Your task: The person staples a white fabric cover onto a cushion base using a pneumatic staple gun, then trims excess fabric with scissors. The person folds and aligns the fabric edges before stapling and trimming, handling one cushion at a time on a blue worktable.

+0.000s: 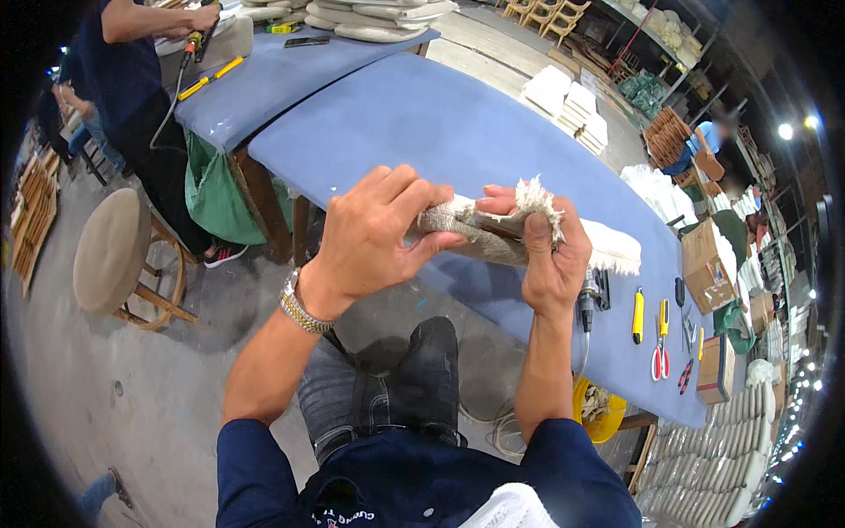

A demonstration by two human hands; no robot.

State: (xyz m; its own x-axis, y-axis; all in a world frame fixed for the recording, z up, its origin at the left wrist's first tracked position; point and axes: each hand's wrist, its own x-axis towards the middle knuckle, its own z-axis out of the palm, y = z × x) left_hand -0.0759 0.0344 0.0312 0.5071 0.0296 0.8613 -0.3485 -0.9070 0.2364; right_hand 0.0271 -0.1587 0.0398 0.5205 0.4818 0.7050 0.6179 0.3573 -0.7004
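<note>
Above the near edge of the blue worktable, both hands grip a cream fabric-covered piece, held edge-on, which looks like a seat pad. My left hand, with a metal watch on its wrist, is closed on the left end, thumb below and fingers on top. On the right, my right hand pinches a frayed flap of the fabric between thumb and fingers. A dark gap shows along the piece between the two hands. Its frayed right end sticks out past my right hand.
Right on the table lie a hosed power tool, yellow cutter, red-handled scissors, pliers and a small box. A yellow bucket stands below. Left are a round stool and a co-worker at another table.
</note>
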